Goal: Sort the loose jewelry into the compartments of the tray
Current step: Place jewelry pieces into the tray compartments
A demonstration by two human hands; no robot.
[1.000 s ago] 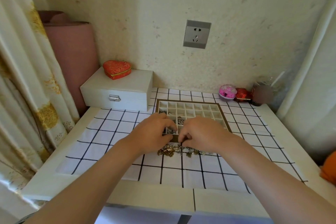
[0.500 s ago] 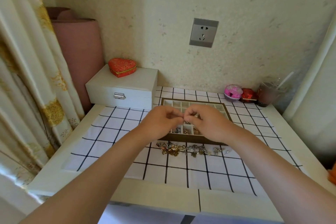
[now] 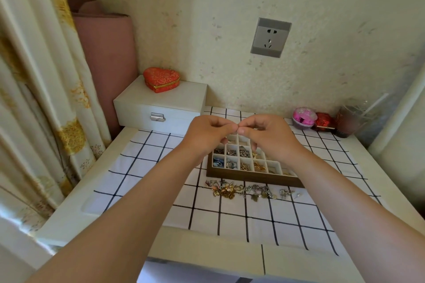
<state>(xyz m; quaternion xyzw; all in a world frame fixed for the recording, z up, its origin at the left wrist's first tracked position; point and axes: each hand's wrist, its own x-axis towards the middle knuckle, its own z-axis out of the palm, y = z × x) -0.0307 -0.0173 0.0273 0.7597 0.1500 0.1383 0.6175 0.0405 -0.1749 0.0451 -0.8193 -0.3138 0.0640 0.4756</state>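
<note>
A wooden tray (image 3: 253, 178) with white compartments lies on the checked cloth; its near compartments hold silver, blue and gold pieces. A row of loose jewelry (image 3: 243, 190) lies on the cloth just in front of the tray. My left hand (image 3: 207, 135) and my right hand (image 3: 269, 135) are raised above the tray, fingertips pinched together and touching each other. Whatever small piece sits between the fingertips is too small to make out. The hands hide the tray's far compartments.
A white jewelry box (image 3: 161, 108) with a red heart-shaped box (image 3: 161, 79) on it stands at the back left. A pink round case (image 3: 304, 117), a red box (image 3: 324, 121) and a glass (image 3: 349, 122) stand at the back right. Curtain (image 3: 34, 99) hangs at left.
Both hands rose from the loose pile at the tray's front edge to above the tray, fingertips meeting. The camera tilted up slightly.
</note>
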